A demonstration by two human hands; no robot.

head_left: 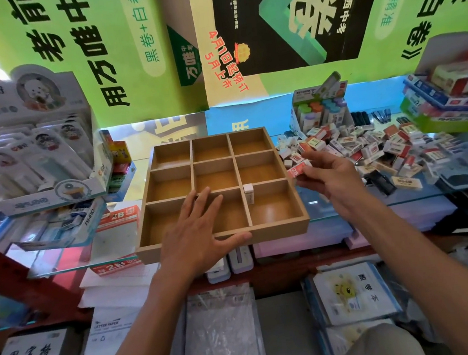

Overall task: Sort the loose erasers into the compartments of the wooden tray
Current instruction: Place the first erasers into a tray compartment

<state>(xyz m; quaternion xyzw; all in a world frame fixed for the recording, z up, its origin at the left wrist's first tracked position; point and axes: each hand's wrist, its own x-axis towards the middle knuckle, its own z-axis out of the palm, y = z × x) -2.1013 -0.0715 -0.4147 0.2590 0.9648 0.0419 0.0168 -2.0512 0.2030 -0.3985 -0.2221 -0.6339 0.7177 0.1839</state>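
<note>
Right hand: the right hand [330, 177] hangs just off the right edge of the tray, fingers curled, pinching a red-and-white eraser [299, 168] between thumb and fingertips.
Left hand: the left hand [201, 234] lies flat with fingers spread, palm over the near middle compartment, thumb stretched along the front rim.
Tray: the wooden tray [280, 227] sits on the glass counter [406, 197], three rows by three, nine compartments, with its front edge reaching to the counter's edge.
Eraser in tray: one white eraser [249, 193] stands upright in the near right compartment, tight against the divider at that compartment's back left corner.
Other compartments: bare wood wherever it shows; the near middle one is partly covered by the left hand.
Loose pile: the pile of erasers [370, 145] spreads over the counter right of the tray, red-and-white sleeves jumbled at all angles, the nearest ones just beside the tray's right wall.
Left side: a white display box [45, 159] of packaged stationery stands well apart from the tray.
Behind: a green poster [93, 47] covers the wall.
</note>
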